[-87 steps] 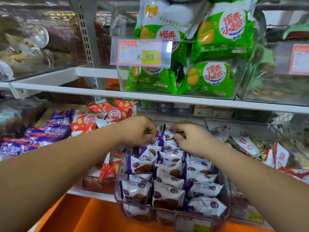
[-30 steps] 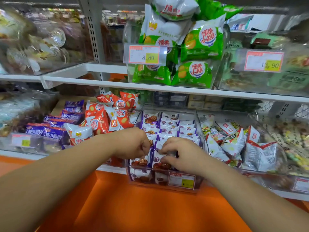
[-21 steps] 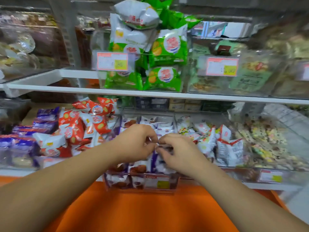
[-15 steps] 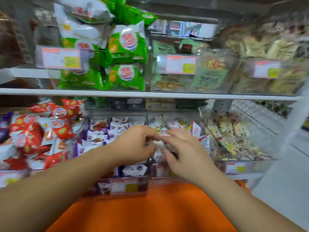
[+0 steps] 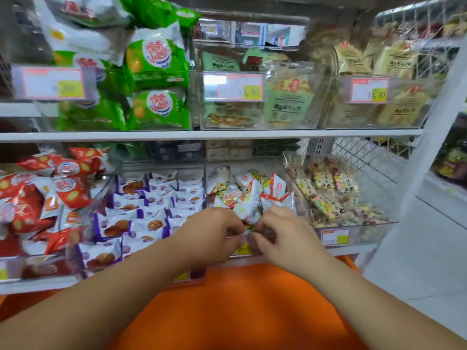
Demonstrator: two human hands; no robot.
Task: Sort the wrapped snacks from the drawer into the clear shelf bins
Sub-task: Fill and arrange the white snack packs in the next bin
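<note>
Both hands had shifted right from the purple-packet bin to the middle bin of red-and-white packets. Left hand and right hand met at its front lip, fingers curled in, pinching a small wrapped snack, mostly hidden. Sorting looked well along: the lower bins sat heaped. The drawer was out of view, so what remained I couldn't tell. Room was tight between bin walls and under the upper shelf, freer above the orange surface
</note>
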